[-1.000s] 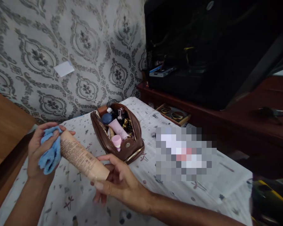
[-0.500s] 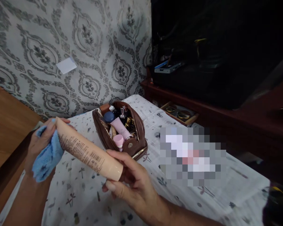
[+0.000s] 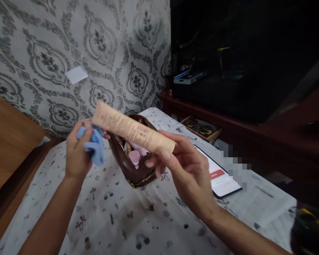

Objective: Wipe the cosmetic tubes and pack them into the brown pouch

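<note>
A beige squeeze tube [image 3: 130,129] with rows of small print is held up in the air by its capped end in my right hand [image 3: 187,168]. My left hand [image 3: 78,150] is closed on a crumpled blue cloth [image 3: 94,145], close below the tube's flat end; whether the cloth touches it I cannot tell. Behind and below the tube stands an unzipped brown toiletry bag [image 3: 130,173]. A pink-lidded jar [image 3: 134,157] shows inside it, while the tube and my right hand hide much of the other contents.
A phone [image 3: 220,179] with a lit screen lies to the right of my right hand, partly pixelated. White patterned cloth [image 3: 117,226] covers the table. An open drawer [image 3: 202,129] sits beyond its right edge, below a large dark screen [image 3: 241,71]. Wooden furniture [image 3: 13,141] stands at left.
Both hands have moved right and up, carrying the tube and the blue cloth over the bag. The tube now covers part of the bag's opening. More of the phone shows unpixelated.
</note>
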`<state>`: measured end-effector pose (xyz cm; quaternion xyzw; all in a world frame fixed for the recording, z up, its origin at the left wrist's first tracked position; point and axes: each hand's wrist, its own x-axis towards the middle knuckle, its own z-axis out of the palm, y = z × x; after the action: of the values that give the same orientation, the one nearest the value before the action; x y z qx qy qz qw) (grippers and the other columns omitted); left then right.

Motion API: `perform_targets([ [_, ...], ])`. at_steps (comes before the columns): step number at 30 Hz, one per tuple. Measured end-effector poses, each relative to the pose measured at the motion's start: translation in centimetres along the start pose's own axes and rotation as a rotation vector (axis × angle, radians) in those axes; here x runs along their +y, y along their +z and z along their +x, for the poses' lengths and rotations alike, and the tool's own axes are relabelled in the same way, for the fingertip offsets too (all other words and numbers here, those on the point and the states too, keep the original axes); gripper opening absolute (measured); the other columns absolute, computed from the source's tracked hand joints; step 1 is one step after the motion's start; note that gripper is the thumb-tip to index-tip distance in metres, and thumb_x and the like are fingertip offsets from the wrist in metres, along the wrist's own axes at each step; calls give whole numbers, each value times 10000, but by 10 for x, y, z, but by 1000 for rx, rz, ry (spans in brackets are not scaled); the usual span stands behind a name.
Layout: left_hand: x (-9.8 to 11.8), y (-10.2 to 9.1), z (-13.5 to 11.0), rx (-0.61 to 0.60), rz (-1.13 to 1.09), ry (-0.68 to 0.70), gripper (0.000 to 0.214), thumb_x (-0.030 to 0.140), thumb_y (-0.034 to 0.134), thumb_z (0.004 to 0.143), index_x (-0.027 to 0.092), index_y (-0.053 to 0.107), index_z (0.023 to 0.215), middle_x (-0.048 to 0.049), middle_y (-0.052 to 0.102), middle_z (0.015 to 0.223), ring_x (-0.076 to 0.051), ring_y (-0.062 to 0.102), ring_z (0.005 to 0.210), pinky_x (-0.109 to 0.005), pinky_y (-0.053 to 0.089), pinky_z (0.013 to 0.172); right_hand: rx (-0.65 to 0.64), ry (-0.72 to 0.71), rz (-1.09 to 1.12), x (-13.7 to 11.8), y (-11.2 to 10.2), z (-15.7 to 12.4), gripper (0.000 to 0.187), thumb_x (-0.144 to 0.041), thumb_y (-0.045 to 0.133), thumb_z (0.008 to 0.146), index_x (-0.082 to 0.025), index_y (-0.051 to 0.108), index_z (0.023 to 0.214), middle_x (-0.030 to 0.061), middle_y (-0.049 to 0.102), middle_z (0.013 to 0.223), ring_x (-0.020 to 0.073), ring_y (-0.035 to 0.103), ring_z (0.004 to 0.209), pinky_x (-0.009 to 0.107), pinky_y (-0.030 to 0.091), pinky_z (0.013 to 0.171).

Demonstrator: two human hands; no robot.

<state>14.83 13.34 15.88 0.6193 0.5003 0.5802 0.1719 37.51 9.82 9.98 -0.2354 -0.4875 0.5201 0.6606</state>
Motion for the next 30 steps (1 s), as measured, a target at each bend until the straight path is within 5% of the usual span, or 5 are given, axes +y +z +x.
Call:
perform_targets([
  [6, -24, -7, -13, -511, 691, 508, 381, 124, 400, 919, 208, 712, 1122, -87, 640, 1311, -259, 586, 1216, -430, 498, 1015, 139, -24, -120, 8, -17, 7, 337, -442, 698, 910, -216, 586, 1134, -8, 702, 729, 151, 697, 617, 247, 510, 474],
  [12, -40, -10, -32, -364, 825, 621, 414, 24, 409, 865, 210, 657, 1139, -124, 598, 1269, -277, 574, 1169, -413, 513, 923, 126, 33, -233, 12, -22, 11, 386, -486, 701, 892, -194, 579, 1113, 4, 715, 727, 158, 699, 612, 253, 523, 493],
  [18, -47, -7, -36, -310, 788, 653, 467, -15, 432, 825, 191, 639, 1189, -135, 573, 1237, -281, 574, 1134, -398, 505, 898, 33, -62, -476, 19, -21, 19, 332, -454, 660, 920, -204, 603, 1131, -16, 683, 708, 143, 665, 577, 245, 472, 497],
  [25, -50, -8, -37, -292, 768, 652, 485, -25, 433, 813, 196, 639, 1192, -129, 569, 1241, -273, 584, 1128, -378, 508, 890, -82, -244, -908, 23, 3, 42, 270, -354, 616, 945, -188, 613, 1158, 14, 728, 791, 154, 661, 637, 249, 437, 564],
  [30, -52, -8, -37, -290, 765, 650, 486, -23, 425, 821, 201, 632, 1200, -129, 563, 1244, -271, 589, 1136, -369, 521, 878, -149, -159, -1164, 27, 23, 55, 257, -391, 574, 966, -206, 564, 1143, 18, 758, 813, 198, 695, 668, 264, 379, 576],
])
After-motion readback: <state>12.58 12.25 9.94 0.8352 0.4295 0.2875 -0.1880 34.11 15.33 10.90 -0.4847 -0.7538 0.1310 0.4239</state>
